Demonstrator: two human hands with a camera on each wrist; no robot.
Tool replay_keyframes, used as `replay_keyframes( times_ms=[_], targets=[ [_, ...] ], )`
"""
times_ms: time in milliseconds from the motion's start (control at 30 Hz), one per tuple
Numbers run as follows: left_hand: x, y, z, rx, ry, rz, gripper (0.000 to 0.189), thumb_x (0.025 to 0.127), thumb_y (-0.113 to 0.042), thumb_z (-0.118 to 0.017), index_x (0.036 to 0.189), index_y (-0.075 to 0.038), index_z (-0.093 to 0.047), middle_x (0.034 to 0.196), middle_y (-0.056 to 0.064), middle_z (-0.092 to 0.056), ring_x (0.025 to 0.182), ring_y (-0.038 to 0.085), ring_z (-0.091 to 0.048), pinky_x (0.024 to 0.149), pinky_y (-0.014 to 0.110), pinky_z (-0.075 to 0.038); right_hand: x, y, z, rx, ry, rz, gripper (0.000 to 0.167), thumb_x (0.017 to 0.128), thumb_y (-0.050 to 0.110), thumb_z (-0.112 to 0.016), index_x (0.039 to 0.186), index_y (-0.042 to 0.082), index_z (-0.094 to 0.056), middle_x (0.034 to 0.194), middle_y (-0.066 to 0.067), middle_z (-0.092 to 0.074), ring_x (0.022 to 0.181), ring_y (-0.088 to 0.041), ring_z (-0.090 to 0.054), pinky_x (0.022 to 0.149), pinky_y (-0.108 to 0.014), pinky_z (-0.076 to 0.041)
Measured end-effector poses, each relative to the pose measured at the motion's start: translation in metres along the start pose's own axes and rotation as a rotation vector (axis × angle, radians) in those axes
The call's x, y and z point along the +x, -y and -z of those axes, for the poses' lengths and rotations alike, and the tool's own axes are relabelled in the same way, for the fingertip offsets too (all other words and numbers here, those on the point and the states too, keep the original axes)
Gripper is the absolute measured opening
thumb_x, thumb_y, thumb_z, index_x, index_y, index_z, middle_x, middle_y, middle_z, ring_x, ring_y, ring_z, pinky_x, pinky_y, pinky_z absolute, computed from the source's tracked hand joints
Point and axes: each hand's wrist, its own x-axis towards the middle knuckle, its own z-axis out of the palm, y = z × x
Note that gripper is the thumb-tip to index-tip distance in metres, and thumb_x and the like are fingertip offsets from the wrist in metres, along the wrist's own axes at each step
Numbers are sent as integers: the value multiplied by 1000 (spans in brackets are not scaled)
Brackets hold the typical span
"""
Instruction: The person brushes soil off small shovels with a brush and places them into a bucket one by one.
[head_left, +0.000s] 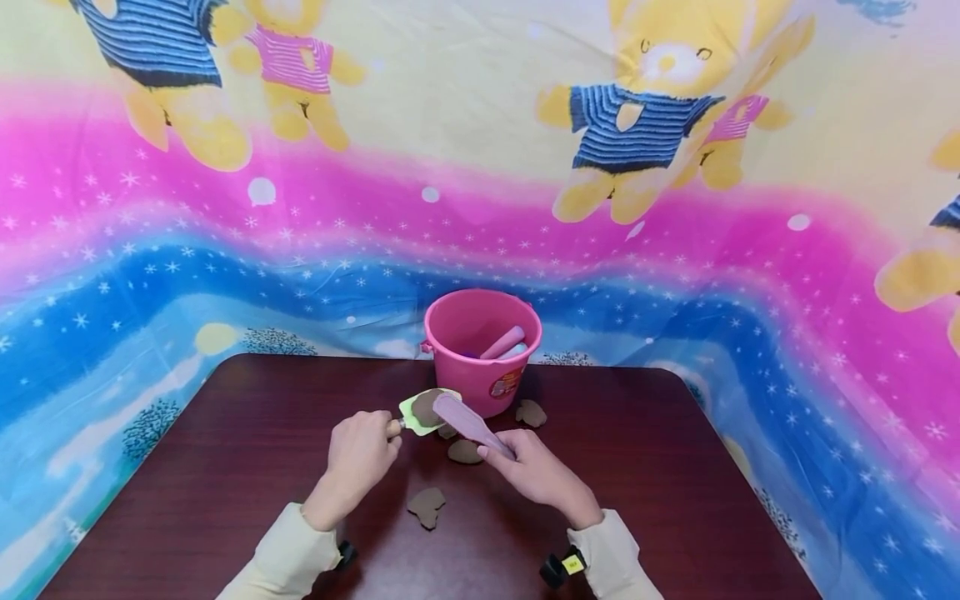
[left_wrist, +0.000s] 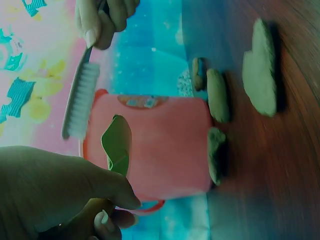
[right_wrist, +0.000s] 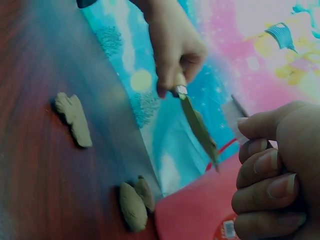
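My left hand (head_left: 362, 454) grips the wooden handle of a small green shovel (head_left: 407, 408), held up over the table in front of the bucket. A brown clay-like lump (head_left: 424, 410) lies on its blade. My right hand (head_left: 536, 468) holds a brush (head_left: 474, 427) by its handle, thumb along it. White bristles (left_wrist: 84, 100) show in the left wrist view. From the head, the brush's end overlaps the lump. Behind both tools stands a pink bucket (head_left: 471, 379). Fingers and thumb wrap the shovel's handle (right_wrist: 180, 80) in the right wrist view.
Several brown clay-like pieces lie on the dark wooden table (head_left: 637, 500): one irregular piece (head_left: 427, 507) nearer me, an oval piece (head_left: 464, 452) below the brush, another piece (head_left: 531, 413) right of the bucket. A pink handle (head_left: 502, 342) leans inside the bucket. Printed cloth (head_left: 360, 275) hangs behind.
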Motion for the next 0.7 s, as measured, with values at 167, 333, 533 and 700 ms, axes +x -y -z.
replay_keyframes(
  times_ms=[167,333,533,700],
  targets=[
    [3,-13,-3,-5,-15,-50,38,76,-13,-83,56,-18,-51,48,-4,-42,47,20,-53,44,35,-43,0,9,-10,-6,-34,9,36,104,35,-57,76,13,-59,58,8,-40,48,-3,-33,47,-21,-30],
    [7,-26,-4,-9,-50,-110,43,74,-11,-82,53,-21,-46,47,-4,-44,49,25,-58,42,37,-43,-2,19,-16,-8,-94,-1,30,104,36,-58,82,16,-62,59,8,-42,49,-3,-35,48,-21,-32],
    [11,-39,-4,4,-42,-129,43,72,-14,-82,52,-20,-45,49,-1,-51,51,28,-62,43,41,-45,-2,24,-20,-5,-140,-24,26,104,34,-59,86,16,-64,58,7,-42,49,-3,-36,48,-21,-33],
    [13,-47,-3,31,-38,-141,41,72,-16,-83,54,-20,-47,50,-1,-52,50,26,-61,42,39,-45,-2,25,-21,-14,-140,-38,32,105,35,-56,81,14,-61,57,8,-40,48,-3,-34,47,-21,-31]
  ],
)
